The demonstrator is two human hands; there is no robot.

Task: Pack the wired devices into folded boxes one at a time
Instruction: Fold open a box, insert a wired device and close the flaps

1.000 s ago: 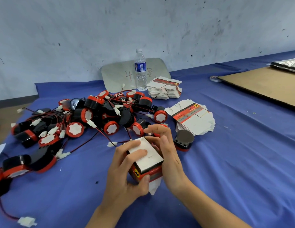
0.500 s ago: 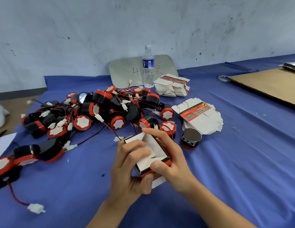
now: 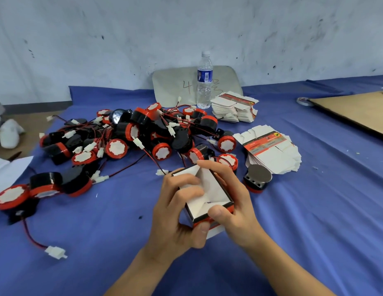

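Both hands hold a small red, black and white cardboard box (image 3: pixel 209 192) above the blue table. Its white inside faces up and nothing lies in it. My left hand (image 3: pixel 177 212) grips the box's left side, fingers curled over the rim onto an inner flap. My right hand (image 3: pixel 233 201) grips the right side, thumb on the near rim. A heap of black-and-red round wired devices (image 3: pixel 143 135) with white connectors lies just behind. One single device (image 3: pixel 258 178) sits to the right of my hands.
Two stacks of flat unfolded boxes lie at the right (image 3: pixel 271 150) and further back (image 3: pixel 234 108). A water bottle (image 3: pixel 204 81) stands before a grey board at the wall. A brown cardboard sheet (image 3: pixel 357 112) covers the far right. A loose connector (image 3: pixel 55 252) lies near left.
The closed white top of the box has opened, and its hollow inside now shows. My left fingers have moved over the rim. The view has shifted slightly left.
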